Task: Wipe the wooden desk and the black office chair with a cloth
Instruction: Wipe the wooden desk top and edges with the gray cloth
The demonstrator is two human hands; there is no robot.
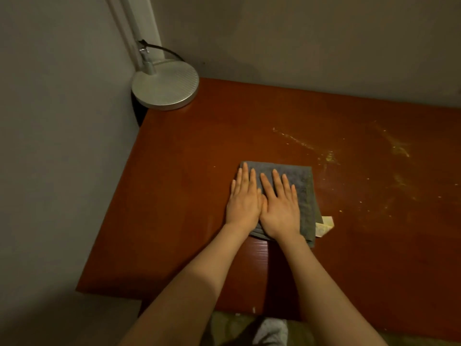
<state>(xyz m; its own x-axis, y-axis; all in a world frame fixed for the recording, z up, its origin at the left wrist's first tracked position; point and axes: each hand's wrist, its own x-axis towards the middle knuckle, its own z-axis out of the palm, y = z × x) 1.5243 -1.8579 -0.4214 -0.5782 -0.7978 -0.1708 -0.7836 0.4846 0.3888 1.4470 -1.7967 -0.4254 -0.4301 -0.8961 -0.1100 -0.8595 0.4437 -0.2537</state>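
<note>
A folded grey cloth (303, 186) lies flat on the reddish-brown wooden desk (187, 196), near its middle. My left hand (244, 201) and my right hand (279, 208) press on the cloth side by side, palms down, fingers straight and pointing away from me. A cream label (324, 227) sticks out at the cloth's near right corner. Yellowish crumbs and smears (331, 158) spread over the desk to the right of the cloth. The black office chair is not in view.
A round silver lamp base (166, 89) with its stem and black cable stands in the far left corner of the desk. Grey walls close off the desk's left and far sides. The desk's front edge runs just below my forearms.
</note>
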